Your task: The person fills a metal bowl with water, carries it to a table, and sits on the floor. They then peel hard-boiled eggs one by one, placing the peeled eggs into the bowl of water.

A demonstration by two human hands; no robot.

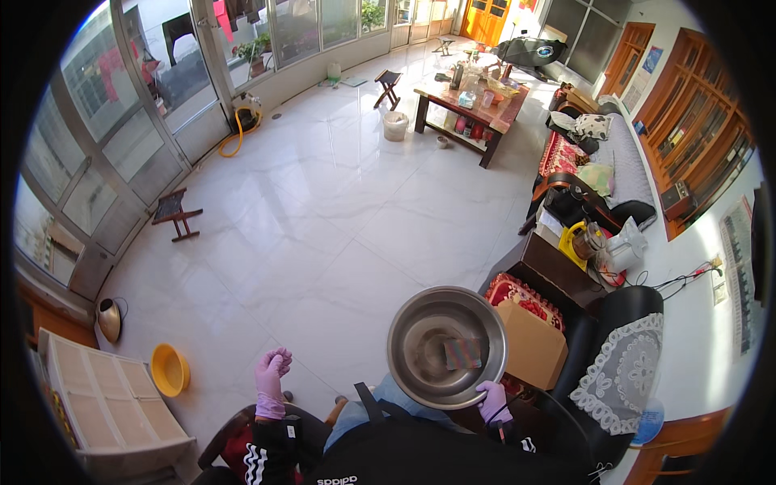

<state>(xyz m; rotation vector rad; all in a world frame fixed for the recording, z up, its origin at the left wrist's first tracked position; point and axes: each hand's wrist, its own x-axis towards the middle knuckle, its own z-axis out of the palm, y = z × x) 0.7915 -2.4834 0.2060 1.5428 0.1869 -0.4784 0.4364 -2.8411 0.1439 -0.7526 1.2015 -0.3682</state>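
A wide stainless steel basin (pixel 418 297) is tilted in front of me, over my lap in blue jeans. My right hand (pixel 494 400), in a thin purple glove, grips its near right rim. Inside lies a small striped cloth (pixel 463 354), flat against the bottom; some darker water or staining shows around it. My left hand (pixel 271 379), gloved the same way, is raised on the left, apart from the basin. Its fingers are curled together, and nothing shows between them.
Right of the basin, a cardboard box (pixel 527 345) rests on a black armchair (pixel 579 339). A yellow plastic basin (pixel 170 370) stands on the floor beside a white drawer cabinet (pixel 115 394). Folding stools (pixel 176 214), a low table (pixel 454 100) and a sofa (pixel 630 151) are farther off.
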